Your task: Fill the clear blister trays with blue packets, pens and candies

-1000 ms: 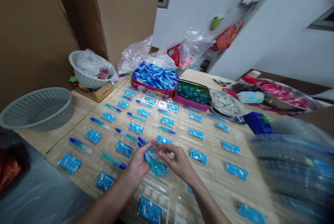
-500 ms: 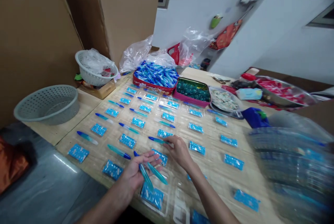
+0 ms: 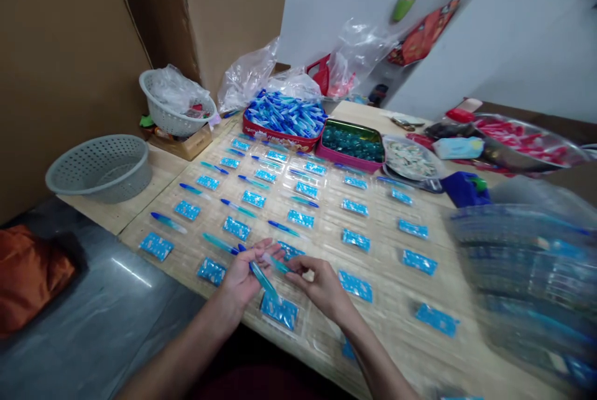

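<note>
My left hand [image 3: 243, 275] is turned palm up with its fingers curled around blue and teal pens [image 3: 263, 280]. Over its fingers, my right hand [image 3: 319, 285] pinches the near end of another teal pen [image 3: 278, 264], its thumb and forefinger closed on it. Beyond my hands, a single pen [image 3: 283, 228] lies in a clear plastic tray beside a blue printed packet [image 3: 301, 219]. Another packet [image 3: 280, 310] sits just below my hands, and one more [image 3: 290, 251] is partly hidden behind my fingers.
Rows of clear trays with blue packets [image 3: 356, 240] cover the table [image 3: 163, 201]. At the back stand a red tin of pens [image 3: 284, 117] and a pink tin of dark green pieces [image 3: 352, 142]. Stacked clear trays [image 3: 536, 282] rise at right; a grey basket [image 3: 100, 170] is at left.
My right hand has let go of the pen it held over the far tray, which now lies there. It has come back to my left hand and grasped another pen. The view has shifted slightly.
</note>
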Available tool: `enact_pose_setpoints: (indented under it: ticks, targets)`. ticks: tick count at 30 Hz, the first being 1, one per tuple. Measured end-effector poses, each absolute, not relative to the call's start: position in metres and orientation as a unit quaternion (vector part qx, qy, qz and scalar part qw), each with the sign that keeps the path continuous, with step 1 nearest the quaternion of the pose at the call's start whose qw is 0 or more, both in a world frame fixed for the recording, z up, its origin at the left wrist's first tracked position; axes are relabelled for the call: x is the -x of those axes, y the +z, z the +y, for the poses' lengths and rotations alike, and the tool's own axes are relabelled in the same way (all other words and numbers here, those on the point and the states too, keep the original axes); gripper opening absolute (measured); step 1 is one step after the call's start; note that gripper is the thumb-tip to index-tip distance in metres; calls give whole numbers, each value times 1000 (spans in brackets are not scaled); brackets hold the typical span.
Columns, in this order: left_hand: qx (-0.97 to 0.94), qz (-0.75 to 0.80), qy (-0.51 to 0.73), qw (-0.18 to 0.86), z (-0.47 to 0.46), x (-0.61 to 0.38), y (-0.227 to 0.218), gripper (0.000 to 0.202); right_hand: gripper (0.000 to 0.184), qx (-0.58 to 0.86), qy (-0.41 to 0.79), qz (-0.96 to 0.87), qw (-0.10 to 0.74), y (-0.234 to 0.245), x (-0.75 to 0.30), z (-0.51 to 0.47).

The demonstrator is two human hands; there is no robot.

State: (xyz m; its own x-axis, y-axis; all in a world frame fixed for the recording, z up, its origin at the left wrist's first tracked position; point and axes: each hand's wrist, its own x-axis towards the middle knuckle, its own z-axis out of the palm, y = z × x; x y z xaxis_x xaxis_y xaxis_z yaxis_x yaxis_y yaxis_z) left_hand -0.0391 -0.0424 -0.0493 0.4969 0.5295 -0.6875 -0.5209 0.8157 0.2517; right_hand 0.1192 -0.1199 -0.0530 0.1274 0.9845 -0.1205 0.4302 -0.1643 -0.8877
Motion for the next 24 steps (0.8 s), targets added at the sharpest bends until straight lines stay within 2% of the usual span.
enact_pose_setpoints:
  ticks: [4, 10, 13, 17, 19, 24]
  targets:
    - [-25, 418, 389, 821, -23, 64, -39, 28, 11, 697, 332, -529, 353, -72, -128, -125]
    - [-43, 427, 459, 778, -14, 81, -25, 24, 9, 667, 190, -663, 282, -93, -113, -135]
    - [-65, 427, 454, 779, -27, 67, -31, 21, 12, 655, 165, -657, 334, -84, -102, -141]
    - [-123, 399, 441, 794, -58, 34, -45, 12, 13, 632, 236, -603, 425, -54, -87, -153]
    - [-150, 398, 415, 804, -76, 16, -51, 9, 15, 621, 241, -608, 432, -44, -81, -160]
    - [-183, 371, 348, 841, -99, -12, -55, 22, 18, 669, 194, -589, 410, -49, -105, -191]
